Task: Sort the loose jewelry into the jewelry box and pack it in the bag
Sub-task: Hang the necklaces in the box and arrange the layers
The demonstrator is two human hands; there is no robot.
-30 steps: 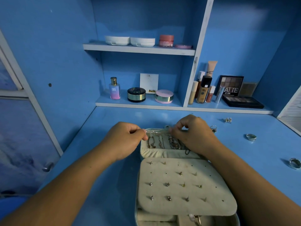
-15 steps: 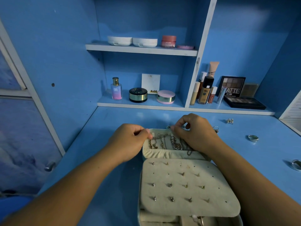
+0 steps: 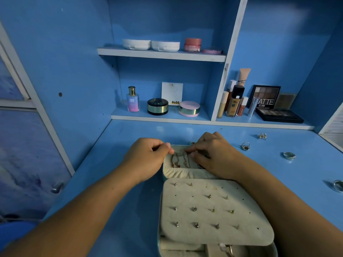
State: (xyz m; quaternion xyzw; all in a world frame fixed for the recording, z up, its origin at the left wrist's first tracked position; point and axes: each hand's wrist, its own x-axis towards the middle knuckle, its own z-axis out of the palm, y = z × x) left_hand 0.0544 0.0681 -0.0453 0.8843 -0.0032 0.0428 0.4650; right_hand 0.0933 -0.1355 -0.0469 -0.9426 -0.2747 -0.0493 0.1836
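Gap between left hand and right hand narrows; both pinch a fine chain at the jewelry box lid; I judge it nearly hung, rings loose on the surface.

Both forearms, bare, entered from the lower edge, one from the lower left and one from the lower right, converging toward the middle. The left hand was knuckles up with its fingers curled and the thumb tip pressed to the forefinger in a pinch on its inner side. The right hand was back up, wrist bent slightly inward, fingers curled down and pointing left. Each hand pinched a thin chain; exact contact under the right fingertips was not resolvable. The hands were near each other, not touching.
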